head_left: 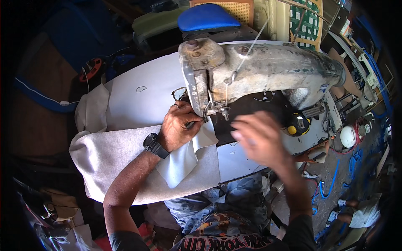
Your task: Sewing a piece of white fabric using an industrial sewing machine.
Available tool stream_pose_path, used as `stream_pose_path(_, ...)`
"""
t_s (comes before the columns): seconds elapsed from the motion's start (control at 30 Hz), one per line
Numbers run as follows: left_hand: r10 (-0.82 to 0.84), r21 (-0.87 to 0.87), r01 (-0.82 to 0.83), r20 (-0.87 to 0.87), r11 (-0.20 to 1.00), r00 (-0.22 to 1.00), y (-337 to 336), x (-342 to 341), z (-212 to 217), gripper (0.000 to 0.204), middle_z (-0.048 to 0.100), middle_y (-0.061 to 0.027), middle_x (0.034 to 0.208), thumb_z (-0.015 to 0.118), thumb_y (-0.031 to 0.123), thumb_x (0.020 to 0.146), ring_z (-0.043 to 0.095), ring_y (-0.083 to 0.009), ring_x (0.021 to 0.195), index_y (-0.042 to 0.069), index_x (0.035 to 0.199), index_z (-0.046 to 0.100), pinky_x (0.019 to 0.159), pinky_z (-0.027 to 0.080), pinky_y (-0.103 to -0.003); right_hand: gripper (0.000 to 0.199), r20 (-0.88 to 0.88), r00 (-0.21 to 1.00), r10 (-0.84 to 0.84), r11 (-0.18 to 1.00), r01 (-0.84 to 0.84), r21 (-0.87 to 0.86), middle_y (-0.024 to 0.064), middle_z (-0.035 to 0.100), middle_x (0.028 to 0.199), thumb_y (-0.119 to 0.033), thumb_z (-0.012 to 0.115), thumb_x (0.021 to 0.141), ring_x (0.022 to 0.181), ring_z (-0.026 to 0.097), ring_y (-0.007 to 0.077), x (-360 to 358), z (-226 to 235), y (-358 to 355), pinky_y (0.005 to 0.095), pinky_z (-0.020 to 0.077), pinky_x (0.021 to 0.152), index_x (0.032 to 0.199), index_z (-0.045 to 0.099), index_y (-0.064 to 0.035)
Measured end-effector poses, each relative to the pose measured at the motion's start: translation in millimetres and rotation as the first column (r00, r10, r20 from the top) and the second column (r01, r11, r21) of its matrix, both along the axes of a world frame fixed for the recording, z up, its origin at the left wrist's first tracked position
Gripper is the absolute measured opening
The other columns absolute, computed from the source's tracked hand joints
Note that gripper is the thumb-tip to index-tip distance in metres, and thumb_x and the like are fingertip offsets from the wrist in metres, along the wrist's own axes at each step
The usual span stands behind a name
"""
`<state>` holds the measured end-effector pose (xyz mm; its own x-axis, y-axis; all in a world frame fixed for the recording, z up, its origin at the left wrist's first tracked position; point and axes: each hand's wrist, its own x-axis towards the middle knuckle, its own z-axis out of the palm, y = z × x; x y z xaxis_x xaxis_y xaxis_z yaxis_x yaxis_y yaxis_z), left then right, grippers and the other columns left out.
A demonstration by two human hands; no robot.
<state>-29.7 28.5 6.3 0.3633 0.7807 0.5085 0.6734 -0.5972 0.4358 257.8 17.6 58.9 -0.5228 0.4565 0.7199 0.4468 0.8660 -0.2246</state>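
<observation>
A worn, grey-white sewing machine (268, 69) spans the table, with white thread (247, 54) running down to its needle end. My left hand (178, 127), wearing a black wristwatch (155, 145), is at the needle area. Its fingers are closed, and a small dark thing shows between them, too hidden to name. Beneath that hand and forearm lies light grey fabric (125, 163), with a smoother white piece (178, 167) over it. My right hand (259, 138) hovers right of the needle, smeared by motion, so its fingers do not show clearly.
On the white table (142, 75), a yellow-and-black tape measure (298, 124) sits below the machine's arm, near dark scissors (326, 122). Behind stands a blue cushion (208, 16). A red cord reel (91, 69) is at the left. Blue strips (331, 180) and another person's legs (345, 211) appear at the right.
</observation>
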Motion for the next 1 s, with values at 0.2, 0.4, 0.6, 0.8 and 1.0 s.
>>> stream_pose_path(0.2,0.014,-0.005,-0.014,-0.015,1.0,1.0,-2.7,-1.4,-0.4,0.014,0.075,-0.0035,0.097,0.079,0.007,0.077,0.065,-0.0256,0.106,0.009,0.091,0.081,0.097,0.05,-0.039,0.054,0.087,0.525,-0.847,0.53,0.846,0.061,0.0132,0.062,0.067,-0.053,0.055,0.106,0.067,0.064,0.0207,195.2,113.0,103.8,0.0448,0.0451,0.064,0.097,0.064,-0.0011)
stream_pose_path(0.4,-0.004,-0.029,0.004,-0.023,1.0,1.0,0.2,-1.6,-0.5,0.015,0.075,-0.0043,0.097,0.079,0.007,0.078,0.066,-0.0249,0.105,0.008,0.092,0.081,0.099,0.051,-0.04,0.056,0.087,0.787,-0.611,0.608,0.537,-0.584,0.0192,0.075,0.11,-0.051,0.053,0.106,0.105,0.069,0.0265,309.1,108.4,225.5,0.035,0.0468,0.103,0.138,0.066,-0.0061)
stream_pose_path(0.6,-0.012,-0.028,0.011,-0.035,1.0,0.999,-1.0,-1.8,1.4,0.014,0.076,-0.0051,0.098,0.079,0.007,0.079,0.067,-0.0248,0.106,0.008,0.094,0.081,0.1,0.05,-0.039,0.058,-0.128,0.653,-0.746,0.665,0.722,-0.19,0.0163,0.073,0.1,-0.051,0.049,0.108,0.097,0.066,0.0239,328.9,51.5,210.4,0.0342,0.049,0.098,0.13,0.07,-0.0015)
stream_pose_path(0.8,-0.02,-0.041,0.018,-0.04,0.999,0.999,-0.7,-1.8,1.0,0.015,0.077,-0.006,0.1,0.079,0.007,0.08,0.068,-0.0242,0.104,0.007,0.095,0.081,0.1,0.05,-0.039,0.07,-0.166,0.697,-0.697,0.713,0.651,-0.259,0.0157,0.071,0.085,-0.057,0.044,0.109,0.085,0.063,0.0192,338.7,65.7,213.2,0.0355,0.0509,0.084,0.116,0.069,0.0084)
stream_pose_path(1.0,-0.014,-0.115,0.012,-0.018,0.993,1.0,-4.3,-8.3,10.5,0.014,0.077,-0.0087,0.102,0.078,0.009,0.083,0.068,-0.0266,0.104,0.006,0.096,0.081,0.097,0.052,-0.04,0.061,-0.408,0.605,-0.684,0.723,0.634,-0.273,0.0127,0.067,0.08,-0.048,0.048,0.111,0.082,0.06,0.0178,282.3,18.2,181.7,0.033,0.0485,0.086,0.112,0.069,0.0095)
